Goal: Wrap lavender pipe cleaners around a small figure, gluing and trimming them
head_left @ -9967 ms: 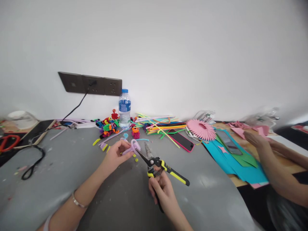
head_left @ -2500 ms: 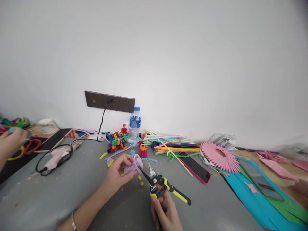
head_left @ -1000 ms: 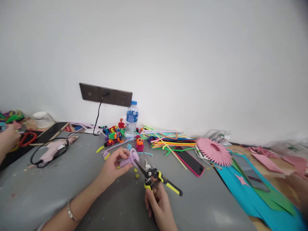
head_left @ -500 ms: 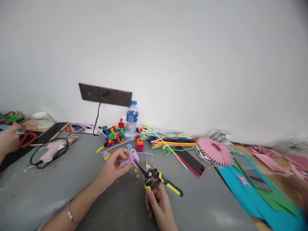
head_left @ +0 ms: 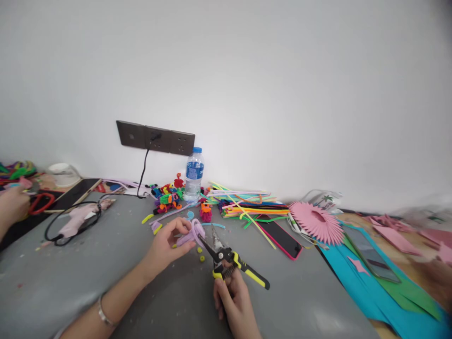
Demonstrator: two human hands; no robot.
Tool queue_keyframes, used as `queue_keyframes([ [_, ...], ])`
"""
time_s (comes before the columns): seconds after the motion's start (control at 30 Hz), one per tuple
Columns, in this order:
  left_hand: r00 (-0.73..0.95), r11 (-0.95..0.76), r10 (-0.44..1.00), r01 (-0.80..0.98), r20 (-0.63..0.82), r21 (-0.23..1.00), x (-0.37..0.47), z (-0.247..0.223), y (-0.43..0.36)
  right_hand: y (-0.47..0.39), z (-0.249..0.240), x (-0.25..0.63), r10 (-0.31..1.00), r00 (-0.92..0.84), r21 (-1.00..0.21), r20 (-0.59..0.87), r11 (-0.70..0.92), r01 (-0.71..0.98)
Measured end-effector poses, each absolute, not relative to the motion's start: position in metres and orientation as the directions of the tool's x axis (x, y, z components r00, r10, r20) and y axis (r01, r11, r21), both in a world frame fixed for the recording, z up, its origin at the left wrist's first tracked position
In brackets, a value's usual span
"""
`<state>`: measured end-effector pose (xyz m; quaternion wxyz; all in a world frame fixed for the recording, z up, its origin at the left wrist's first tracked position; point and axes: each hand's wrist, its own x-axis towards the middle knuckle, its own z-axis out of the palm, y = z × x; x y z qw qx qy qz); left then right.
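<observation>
Between the fingertips of my left hand (head_left: 171,247) is a light purple pipe cleaner (head_left: 194,233), bent into a loop. My right hand (head_left: 233,296) grips yellow-and-black pliers (head_left: 221,256) by the handles, with the jaws apart. One dark jaw tip reaches the purple loop. Two small yellow-green bits (head_left: 201,258) lie on the grey table mat (head_left: 169,301) just under the jaws. Beyond my hands stands a small pink-and-orange fuzzy figure (head_left: 205,212), close to a curled light blue piece (head_left: 190,215).
At the back stand a water bottle (head_left: 194,174) and a bundle of pipe cleaners (head_left: 257,202). A pink-edged phone (head_left: 280,238) and a pleated pink paper ring (head_left: 316,222) lie right. On the left are a corded glue gun (head_left: 76,221) and another person's hand (head_left: 12,205) near red-handled scissors (head_left: 40,203).
My hands, the purple loop and the pliers hold nearly the same position. The whole view has shifted very slightly. At the left edge the other person's hand has moved a little.
</observation>
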<state>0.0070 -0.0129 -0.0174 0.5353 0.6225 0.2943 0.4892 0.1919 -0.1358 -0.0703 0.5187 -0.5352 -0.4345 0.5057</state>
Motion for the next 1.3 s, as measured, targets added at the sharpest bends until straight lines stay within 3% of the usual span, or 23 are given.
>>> queue_keyframes([
  [1.3, 0.358, -0.256, 0.887, -0.142, 0.29, 0.956, 0.006, -0.014, -0.015, -0.133, -0.058, 0.186, 0.986, 0.142, -0.994, -0.087, -0.078, -0.071],
])
